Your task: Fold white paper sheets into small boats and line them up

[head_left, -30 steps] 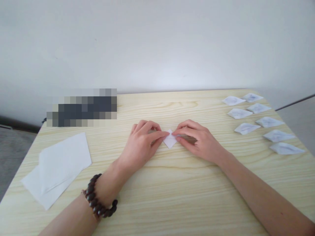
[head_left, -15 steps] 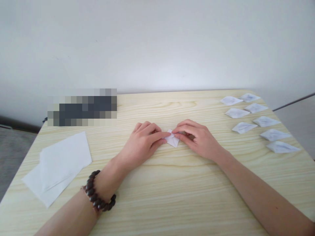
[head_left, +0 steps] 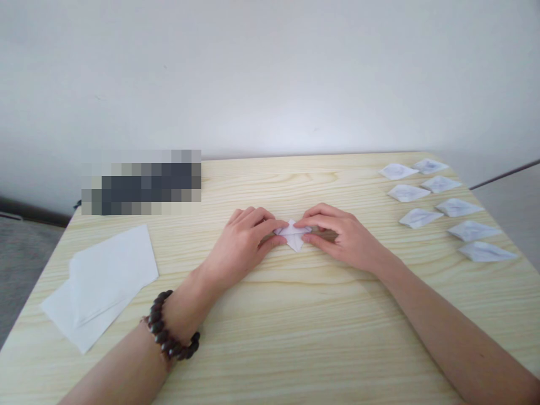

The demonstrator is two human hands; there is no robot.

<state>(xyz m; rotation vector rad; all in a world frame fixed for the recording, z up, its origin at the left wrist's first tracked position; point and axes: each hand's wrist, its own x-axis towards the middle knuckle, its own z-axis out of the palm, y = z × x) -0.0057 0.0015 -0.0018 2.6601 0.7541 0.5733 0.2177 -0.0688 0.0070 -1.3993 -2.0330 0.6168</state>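
A small folded piece of white paper (head_left: 293, 236) lies on the pale wooden table (head_left: 295, 326) near its middle. My left hand (head_left: 242, 244) pinches the paper's left side between thumb and forefinger. Pressing on its right side, my right hand (head_left: 341, 236) has its fingers curled and its fingertips on the paper. The two hands almost touch over the paper, and part of it is hidden under the fingers. A dark bead bracelet (head_left: 171, 334) sits on my left wrist.
Several finished folded paper shapes (head_left: 439, 208) lie in two rows at the table's right edge. A small stack of flat white sheets (head_left: 101, 287) lies at the left. A blurred dark object (head_left: 141, 183) sits at the back left, against the wall.
The paper's shape has shifted between my fingers: its lower corner has been drawn in and its top edge now stands flatter and wider. Both hands stayed almost in place.
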